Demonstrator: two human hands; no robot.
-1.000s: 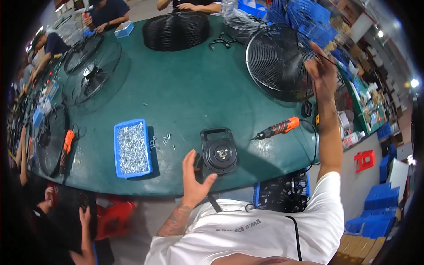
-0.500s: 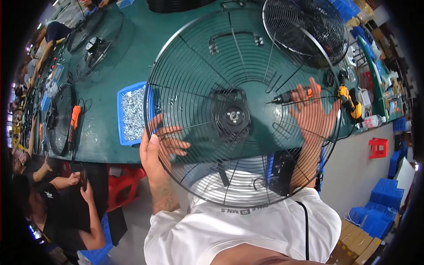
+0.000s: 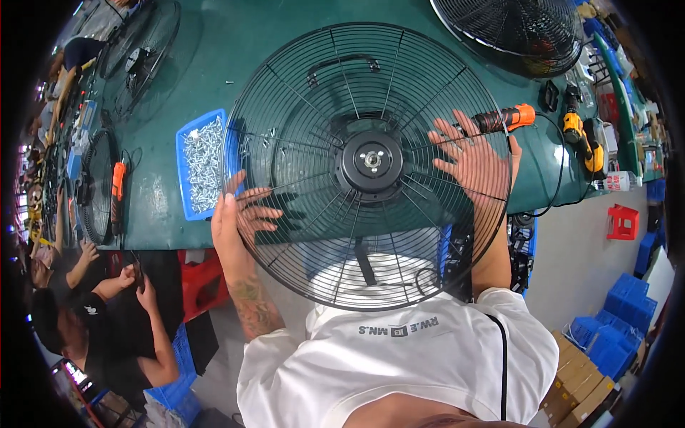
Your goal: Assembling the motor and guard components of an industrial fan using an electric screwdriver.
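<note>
A round black wire fan guard (image 3: 292, 93) lies nearly level before me, above the table and around a black fan motor (image 3: 371, 187) at its centre. At its left edge my left hand (image 3: 230, 228) holds it, thumb outside the rim and fingers spread beneath the wires. My right hand (image 3: 485, 175) supports the opposite edge, with straight fingers under the wires and the thumb by the rim. Beside the right fingers lies an orange and black electric screwdriver (image 3: 521, 116). A curved black bracket (image 3: 342, 64) shows through the far wires.
A blue tray (image 3: 183, 171) of screws sits left of the guard on the green table (image 3: 214, 64). Another fan guard (image 3: 514, 32) stands far right, near a yellow drill (image 3: 573, 128). People work at the left, and a red stool (image 3: 200, 285) is below the table edge.
The guard has come down from a tilted position to a nearly level one and shifted left, its middle now around the motor. Both hands moved with it.
</note>
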